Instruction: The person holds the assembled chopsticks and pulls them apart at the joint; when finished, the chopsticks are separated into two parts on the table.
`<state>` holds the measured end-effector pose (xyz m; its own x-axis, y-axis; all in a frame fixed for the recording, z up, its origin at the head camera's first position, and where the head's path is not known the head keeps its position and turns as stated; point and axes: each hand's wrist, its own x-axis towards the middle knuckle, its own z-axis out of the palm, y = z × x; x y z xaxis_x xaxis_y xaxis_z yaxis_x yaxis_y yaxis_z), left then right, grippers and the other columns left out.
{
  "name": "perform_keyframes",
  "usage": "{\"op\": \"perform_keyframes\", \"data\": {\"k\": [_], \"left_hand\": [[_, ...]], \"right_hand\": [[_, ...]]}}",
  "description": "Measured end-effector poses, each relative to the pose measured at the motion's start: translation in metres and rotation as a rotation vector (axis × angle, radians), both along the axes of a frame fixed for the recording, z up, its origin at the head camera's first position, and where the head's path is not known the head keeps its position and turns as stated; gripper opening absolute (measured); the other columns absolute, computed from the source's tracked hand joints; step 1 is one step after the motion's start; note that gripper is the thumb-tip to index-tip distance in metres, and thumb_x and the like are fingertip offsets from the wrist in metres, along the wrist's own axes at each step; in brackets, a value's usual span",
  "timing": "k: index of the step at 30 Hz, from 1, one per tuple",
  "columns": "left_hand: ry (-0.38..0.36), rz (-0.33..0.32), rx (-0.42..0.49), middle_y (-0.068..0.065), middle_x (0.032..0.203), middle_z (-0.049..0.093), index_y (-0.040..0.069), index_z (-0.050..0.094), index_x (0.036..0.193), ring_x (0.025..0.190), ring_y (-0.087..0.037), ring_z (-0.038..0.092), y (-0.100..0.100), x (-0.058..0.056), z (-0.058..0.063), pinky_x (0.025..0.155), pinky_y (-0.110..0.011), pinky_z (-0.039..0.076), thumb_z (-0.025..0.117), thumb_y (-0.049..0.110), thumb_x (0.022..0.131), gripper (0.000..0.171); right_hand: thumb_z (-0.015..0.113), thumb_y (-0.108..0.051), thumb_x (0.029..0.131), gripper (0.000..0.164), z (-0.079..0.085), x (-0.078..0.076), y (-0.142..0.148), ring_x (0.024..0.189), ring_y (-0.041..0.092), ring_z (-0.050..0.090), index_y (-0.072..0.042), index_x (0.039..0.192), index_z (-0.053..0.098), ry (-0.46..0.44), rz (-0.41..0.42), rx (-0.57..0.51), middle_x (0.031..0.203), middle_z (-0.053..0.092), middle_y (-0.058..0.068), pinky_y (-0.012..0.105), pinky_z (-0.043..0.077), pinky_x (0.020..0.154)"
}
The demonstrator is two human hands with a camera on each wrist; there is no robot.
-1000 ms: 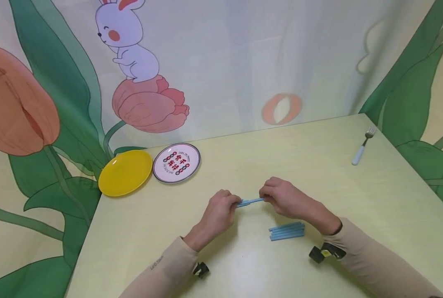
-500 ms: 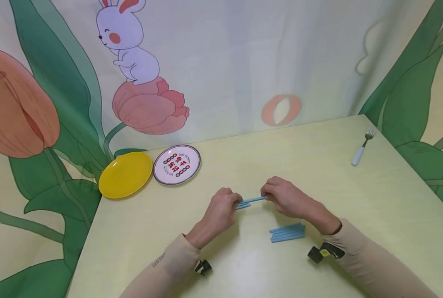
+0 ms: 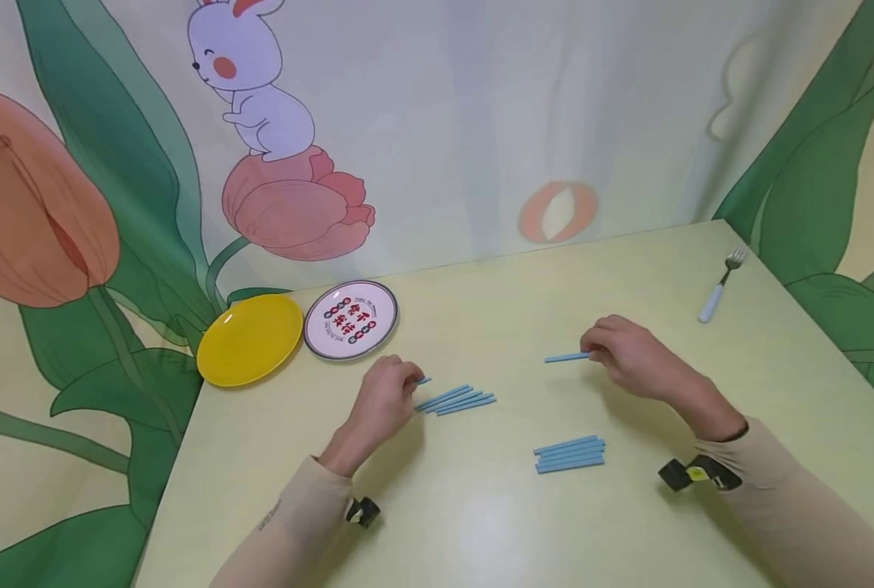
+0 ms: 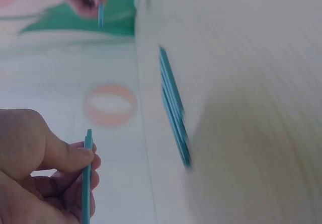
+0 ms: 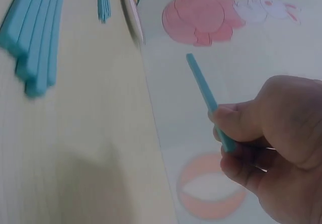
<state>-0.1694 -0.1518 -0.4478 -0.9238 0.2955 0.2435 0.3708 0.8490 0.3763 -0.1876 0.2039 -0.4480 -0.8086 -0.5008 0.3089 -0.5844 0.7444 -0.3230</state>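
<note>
My left hand (image 3: 381,400) pinches thin blue sticks between thumb and fingers; their uneven tips (image 4: 89,133) poke out past the thumb. Just right of that hand, a fanned group of blue sticks (image 3: 455,400) lies on the table. My right hand (image 3: 631,359) holds a single blue stick (image 3: 565,358) by one end, raised over the table and pointing left. A second row of blue sticks (image 3: 569,455) lies side by side below and to the left of the right hand; it shows large in the right wrist view as stick ends (image 5: 35,43).
A yellow plate (image 3: 249,339) and a white plate with red lettering (image 3: 351,320) stand side by side at the table's back left. A fork (image 3: 722,286) with a pale handle lies near the right edge. Behind the table (image 3: 481,523) hangs a printed cloth (image 3: 444,122).
My hands have parted: the left went left, the right went right and farther back with one stick. A fanned group of sticks now lies on the table between them.
</note>
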Motion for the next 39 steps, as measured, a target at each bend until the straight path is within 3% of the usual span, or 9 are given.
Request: {"op": "perform_keyframes", "data": {"k": [3, 5, 13, 32, 39], "left_hand": [[0.008, -0.103, 0.032, -0.005, 0.079, 0.065, 0.003, 0.075, 0.089, 0.073, -0.018, 0.054, 0.004, -0.005, 0.003, 0.067, -0.030, 0.045, 0.062, -0.005, 0.085, 0.016], [0.002, -0.124, 0.039, -0.004, 0.080, 0.066, 0.004, 0.076, 0.090, 0.072, -0.016, 0.054, 0.007, -0.006, 0.003, 0.067, -0.028, 0.044, 0.062, -0.002, 0.086, 0.015], [-0.040, -0.068, 0.040, -0.002, 0.078, 0.066, 0.006, 0.077, 0.089, 0.071, -0.014, 0.053, 0.010, -0.007, -0.004, 0.068, -0.029, 0.043, 0.067, 0.000, 0.084, 0.012], [-0.141, -0.085, 0.062, -0.003, 0.085, 0.069, 0.008, 0.076, 0.095, 0.079, -0.015, 0.059, 0.017, -0.016, -0.010, 0.076, -0.031, 0.047, 0.068, 0.003, 0.085, 0.014], [-0.152, -0.099, 0.058, -0.001, 0.086, 0.066, 0.008, 0.076, 0.097, 0.078, -0.014, 0.060, 0.021, -0.019, -0.012, 0.071, -0.027, 0.049, 0.066, 0.004, 0.086, 0.016]], "right_hand": [[0.065, 0.004, 0.086, 0.013, 0.003, 0.000, -0.003, 0.081, 0.016, 0.055, -0.008, 0.089, 0.069, -0.030, 0.071, -0.017, 0.085, 0.062, -0.001, 0.034, 0.049, 0.071], [0.066, 0.003, 0.086, 0.013, 0.001, 0.002, -0.008, 0.080, 0.014, 0.055, -0.009, 0.088, 0.070, -0.043, 0.084, -0.025, 0.084, 0.062, -0.002, 0.032, 0.049, 0.070], [0.070, 0.000, 0.084, 0.014, -0.003, 0.012, -0.011, 0.079, 0.011, 0.054, -0.013, 0.087, 0.072, -0.086, 0.024, -0.027, 0.083, 0.063, -0.006, 0.031, 0.049, 0.069], [0.072, -0.003, 0.084, 0.014, -0.007, 0.019, -0.010, 0.076, 0.007, 0.053, -0.016, 0.089, 0.072, -0.141, 0.036, -0.001, 0.084, 0.064, -0.009, 0.027, 0.049, 0.068], [0.072, -0.003, 0.083, 0.015, -0.008, 0.020, -0.011, 0.076, 0.006, 0.054, -0.016, 0.088, 0.072, -0.151, 0.064, 0.007, 0.084, 0.065, -0.009, 0.027, 0.049, 0.068]]}}
